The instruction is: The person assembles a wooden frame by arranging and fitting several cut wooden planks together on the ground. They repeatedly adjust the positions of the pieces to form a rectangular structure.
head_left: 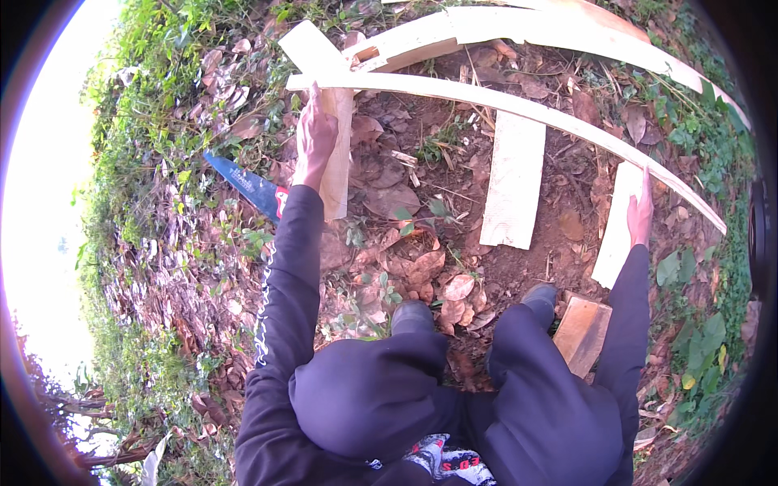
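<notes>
At 6 o'clock, 2 bent knees in dark trousers (454,397) are seen, with 2 dark shoes (413,316) planted on bare soil strewn with dry brown leaves (421,263). A small reddish-brown wooden block (582,330) is seen beside the right shoe, at about 4 o'clock.

Farther out, at 3 o'clock, the right hand (640,215) is laid flat, fingers stretched together, on a short pale wooden plank (617,231) lying on the ground; whether anything is gripped cannot be told. At 12 o'clock a second short pale plank (512,182) is laid on the soil between the hands, touched by neither.

At 10 o'clock, a blue-bladed handsaw with a red handle (247,185) is partly hidden behind the left sleeve. Just beyond it, the left hand (314,138) is wrapped around the edge of a third short pale wooden board (336,154), which is held against the ground.

Across the tops of these 3 boards a long, thin, pale wooden strip (519,105) is laid, running from 11 o'clock to 3 o'clock. Farther still, at 12 o'clock, wider pale planks (486,28) are crossed on the ground, bordered by green weeds (154,81).
</notes>
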`<action>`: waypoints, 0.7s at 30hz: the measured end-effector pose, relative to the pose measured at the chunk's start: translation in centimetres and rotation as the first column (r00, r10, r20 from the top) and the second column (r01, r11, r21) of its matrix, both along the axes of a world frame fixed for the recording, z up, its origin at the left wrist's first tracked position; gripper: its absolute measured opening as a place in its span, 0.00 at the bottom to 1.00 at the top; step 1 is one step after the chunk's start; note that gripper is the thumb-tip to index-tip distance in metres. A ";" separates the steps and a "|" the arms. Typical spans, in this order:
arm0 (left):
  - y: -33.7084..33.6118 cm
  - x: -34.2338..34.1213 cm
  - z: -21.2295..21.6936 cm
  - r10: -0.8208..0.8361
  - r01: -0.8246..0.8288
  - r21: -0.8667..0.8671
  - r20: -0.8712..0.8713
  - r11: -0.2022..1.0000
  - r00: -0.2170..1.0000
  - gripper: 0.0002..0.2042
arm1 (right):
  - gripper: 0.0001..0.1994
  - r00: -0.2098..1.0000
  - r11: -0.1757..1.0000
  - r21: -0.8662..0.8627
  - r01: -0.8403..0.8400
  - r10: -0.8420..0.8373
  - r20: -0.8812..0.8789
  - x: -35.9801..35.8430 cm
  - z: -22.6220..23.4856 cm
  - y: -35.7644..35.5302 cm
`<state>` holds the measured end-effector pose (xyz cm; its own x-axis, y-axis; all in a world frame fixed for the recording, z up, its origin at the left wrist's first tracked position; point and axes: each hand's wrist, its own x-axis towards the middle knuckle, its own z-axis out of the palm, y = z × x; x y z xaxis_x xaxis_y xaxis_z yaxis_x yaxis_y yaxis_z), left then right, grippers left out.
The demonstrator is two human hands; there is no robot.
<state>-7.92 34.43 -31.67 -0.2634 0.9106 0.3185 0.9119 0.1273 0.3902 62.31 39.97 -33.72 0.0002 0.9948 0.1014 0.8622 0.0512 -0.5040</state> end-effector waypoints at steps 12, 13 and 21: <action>-0.7 1.3 -0.2 0.023 -0.024 0.006 0.140 1.000 0.990 0.41 | 0.43 1.000 0.999 -0.033 -0.010 0.010 -0.005 -0.6 0.9 -0.5; -0.6 1.3 0.0 0.017 -0.014 -0.022 0.148 1.000 0.989 0.42 | 0.44 1.000 0.998 -0.056 -0.002 0.002 -0.003 -0.5 1.1 -0.7; -0.8 1.4 0.1 0.045 -0.035 -0.077 0.136 0.996 0.990 0.42 | 0.46 0.999 0.981 -0.187 0.045 -0.044 0.008 -1.4 3.2 -5.7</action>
<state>-6.54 33.60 -31.52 -0.3367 0.9182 0.2087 0.8437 0.1958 0.4998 60.89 34.26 -30.50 0.0445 0.9952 -0.0869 0.8634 -0.0821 -0.4978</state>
